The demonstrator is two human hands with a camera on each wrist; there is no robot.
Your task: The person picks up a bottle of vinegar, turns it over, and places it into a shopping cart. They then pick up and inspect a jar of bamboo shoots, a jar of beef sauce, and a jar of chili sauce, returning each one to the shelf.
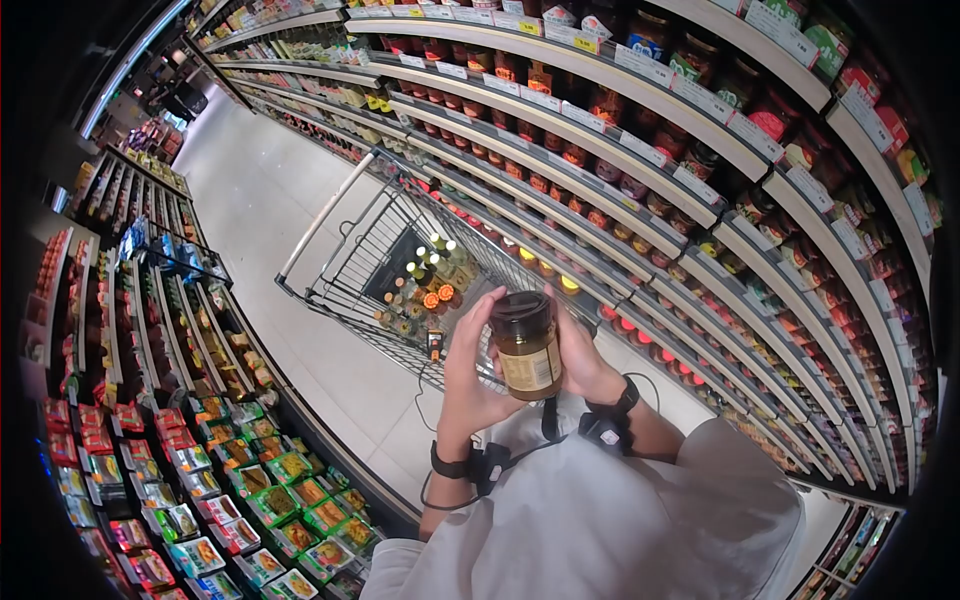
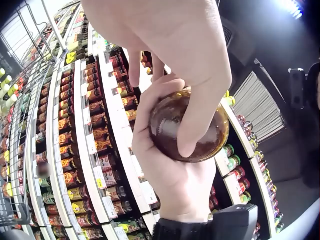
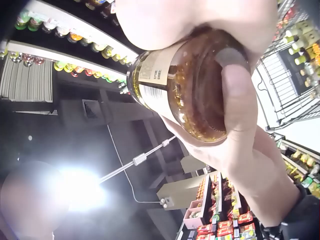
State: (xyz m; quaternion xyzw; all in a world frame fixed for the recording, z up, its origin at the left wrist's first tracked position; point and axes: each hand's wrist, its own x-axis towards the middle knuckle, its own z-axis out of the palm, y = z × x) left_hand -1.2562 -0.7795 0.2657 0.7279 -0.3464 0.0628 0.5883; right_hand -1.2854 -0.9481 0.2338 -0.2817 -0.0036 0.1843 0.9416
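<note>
A glass jar [image 1: 530, 352] with a dark lid and a beige label is held between both hands in front of the chest. The left hand [image 1: 468, 375] grips it from the left, its thumb [image 3: 237, 95] lying across the glass base in the right wrist view. From the other side, the right hand [image 1: 587, 365] curls round the jar, its fingers [image 2: 162, 92] along the glass in the left wrist view. Brown contents with pale bits show through the glass [image 3: 192, 90]. The label with its barcode [image 3: 156, 75] faces partly toward the right wrist camera.
Beyond the hands stands a wire shopping cart [image 1: 335, 235] holding several bottles [image 1: 440, 262]. Shelves of jars [image 1: 560, 115] with price tags rise along the right. Packaged food [image 1: 290, 465] fills a display on the left, and a tiled floor [image 1: 235, 180] runs between.
</note>
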